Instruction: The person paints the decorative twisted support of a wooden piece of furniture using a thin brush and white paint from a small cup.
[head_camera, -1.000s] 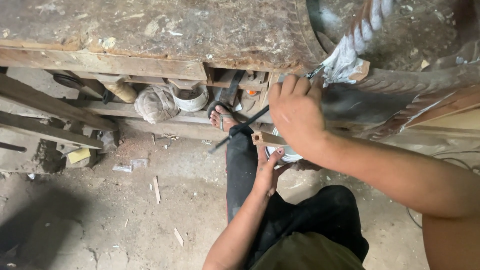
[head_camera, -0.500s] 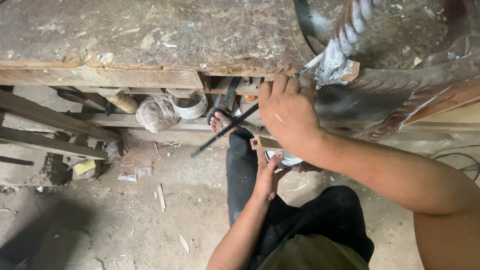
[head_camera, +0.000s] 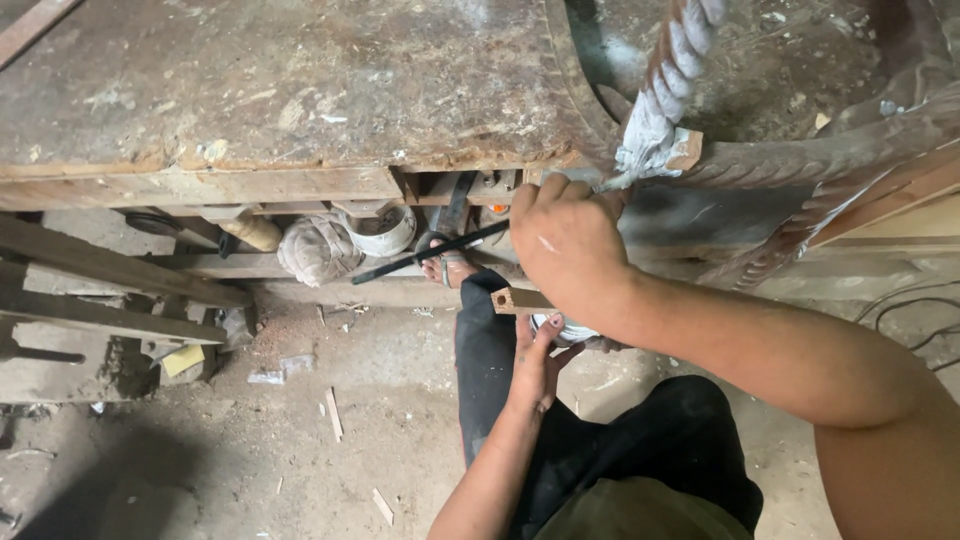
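Worn, stained wooden workbench top (head_camera: 280, 80) with chipped front edge, cluttered shelf (head_camera: 330, 262) beneath, rough timber planks (head_camera: 110, 290) leaning at left, dusty concrete floor (head_camera: 200, 440) strewn with wood scraps and sawdust, dim daylight, dark shadow lower left

A small round white tub (head_camera: 381, 232) stands on the ledge under the workbench, well to the left of the right hand (head_camera: 566, 240), beside a bundle of cloth. A second round white container (head_camera: 566, 328) sits just below the right hand, and the left hand (head_camera: 536, 362) holds it from underneath; most of it is hidden. Far to the lower left of both hands, a small flat yellow packet (head_camera: 183, 360) lies among the wood pieces. No signs or screens are visible.
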